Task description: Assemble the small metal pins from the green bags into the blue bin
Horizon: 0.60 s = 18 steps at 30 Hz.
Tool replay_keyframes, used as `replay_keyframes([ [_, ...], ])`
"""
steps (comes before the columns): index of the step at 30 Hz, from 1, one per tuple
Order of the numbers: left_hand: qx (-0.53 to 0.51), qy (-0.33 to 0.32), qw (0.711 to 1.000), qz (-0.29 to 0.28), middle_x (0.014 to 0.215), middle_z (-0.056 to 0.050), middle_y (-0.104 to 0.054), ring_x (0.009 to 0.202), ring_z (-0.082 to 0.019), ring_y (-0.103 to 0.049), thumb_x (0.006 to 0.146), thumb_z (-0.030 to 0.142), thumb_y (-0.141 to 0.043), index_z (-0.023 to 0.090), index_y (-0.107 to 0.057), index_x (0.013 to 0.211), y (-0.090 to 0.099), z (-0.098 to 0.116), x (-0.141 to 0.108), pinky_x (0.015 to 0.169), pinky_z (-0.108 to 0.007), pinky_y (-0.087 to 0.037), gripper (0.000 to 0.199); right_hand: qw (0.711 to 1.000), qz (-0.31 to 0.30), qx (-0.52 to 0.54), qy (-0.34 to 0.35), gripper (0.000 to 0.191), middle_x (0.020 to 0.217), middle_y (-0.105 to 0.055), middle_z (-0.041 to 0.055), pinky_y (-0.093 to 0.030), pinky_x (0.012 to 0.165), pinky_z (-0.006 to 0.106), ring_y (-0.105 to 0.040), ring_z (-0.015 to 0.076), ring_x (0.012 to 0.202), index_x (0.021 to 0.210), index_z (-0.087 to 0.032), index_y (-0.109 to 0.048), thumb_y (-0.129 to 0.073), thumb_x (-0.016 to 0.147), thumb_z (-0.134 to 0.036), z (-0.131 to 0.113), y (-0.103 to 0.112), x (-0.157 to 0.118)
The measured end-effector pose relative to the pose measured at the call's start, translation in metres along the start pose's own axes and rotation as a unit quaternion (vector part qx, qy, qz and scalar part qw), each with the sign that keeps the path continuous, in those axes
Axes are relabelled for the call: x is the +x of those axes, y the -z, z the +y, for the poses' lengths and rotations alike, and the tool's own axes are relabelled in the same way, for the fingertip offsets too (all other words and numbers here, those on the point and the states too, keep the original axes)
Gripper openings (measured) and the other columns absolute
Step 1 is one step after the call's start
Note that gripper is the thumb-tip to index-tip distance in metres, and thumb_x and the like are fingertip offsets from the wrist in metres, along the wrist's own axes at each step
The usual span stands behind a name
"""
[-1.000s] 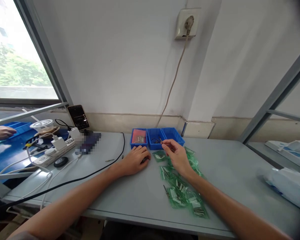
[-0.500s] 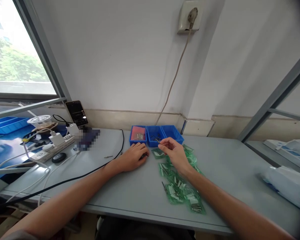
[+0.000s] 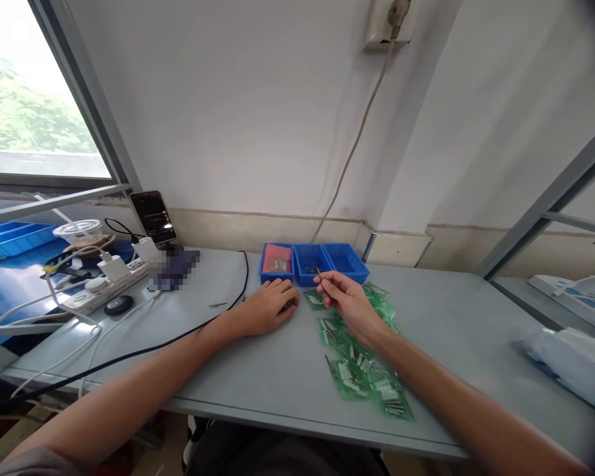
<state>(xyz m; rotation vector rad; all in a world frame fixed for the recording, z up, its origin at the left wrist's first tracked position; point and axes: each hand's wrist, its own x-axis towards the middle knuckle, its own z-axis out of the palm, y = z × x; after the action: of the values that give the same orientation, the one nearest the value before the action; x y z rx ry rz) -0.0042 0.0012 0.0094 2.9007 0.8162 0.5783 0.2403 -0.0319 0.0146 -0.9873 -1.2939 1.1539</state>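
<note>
Now, the head view shows the right hand (image 3: 344, 301) pinching a thin bit (image 3: 319, 271) by the near edge of the middle blue bin (image 3: 304, 281). Nearer and left of that bin, the left hand (image 3: 270, 307) curls over something dark (image 3: 288, 306); I can't tell if it grips. Green packets (image 3: 352, 382) lie nearer too, mostly right. A loose pinch could drop the thin bit.

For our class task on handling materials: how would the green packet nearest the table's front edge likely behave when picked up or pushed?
The green packet would probably be floppy, as its thin film looks wrinkled. Its near end may sag, since metallic-looking pieces cluster there. Pushing it could nudge other green packets crowded beside it.
</note>
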Motion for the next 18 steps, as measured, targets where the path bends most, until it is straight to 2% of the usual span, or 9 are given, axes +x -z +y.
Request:
replay_keyframes([
  [10,-0.005,0.007,1.000,-0.006,0.115,-0.006,-0.061,0.104,-0.023,-0.055,0.110,0.024,-0.050,0.022,-0.060,0.114,0.001,0.001,0.001,0.094,-0.036,-0.043,0.011,0.995,0.071,-0.061,0.021,0.035,0.084,-0.065,-0.0004,-0.044,0.066,0.030,-0.053,0.0152,0.068,0.096,-0.022,-0.072,-0.083,0.085,-0.054,-0.008,-0.002,-0.003],
  [15,0.003,0.024,1.000,-0.001,0.116,-0.006,-0.061,0.106,-0.023,-0.055,0.109,0.024,-0.052,0.022,-0.057,0.116,-0.002,0.002,0.001,0.095,-0.037,-0.044,0.009,0.989,0.109,-0.080,0.056,0.036,0.080,-0.064,-0.0001,-0.044,0.066,0.031,-0.053,0.0172,0.070,0.091,-0.022,-0.070,-0.086,0.081,-0.053,-0.013,-0.001,-0.003],
  [18,0.009,0.031,0.999,-0.002,0.117,-0.006,-0.061,0.105,-0.024,-0.056,0.107,0.022,-0.054,0.023,-0.055,0.119,-0.005,0.001,0.000,0.095,-0.037,-0.044,0.013,0.989,0.111,-0.075,0.064,0.036,0.082,-0.065,0.0005,-0.045,0.066,0.031,-0.053,0.0173,0.070,0.092,-0.023,-0.070,-0.086,0.081,-0.053,-0.017,-0.002,-0.004],
])
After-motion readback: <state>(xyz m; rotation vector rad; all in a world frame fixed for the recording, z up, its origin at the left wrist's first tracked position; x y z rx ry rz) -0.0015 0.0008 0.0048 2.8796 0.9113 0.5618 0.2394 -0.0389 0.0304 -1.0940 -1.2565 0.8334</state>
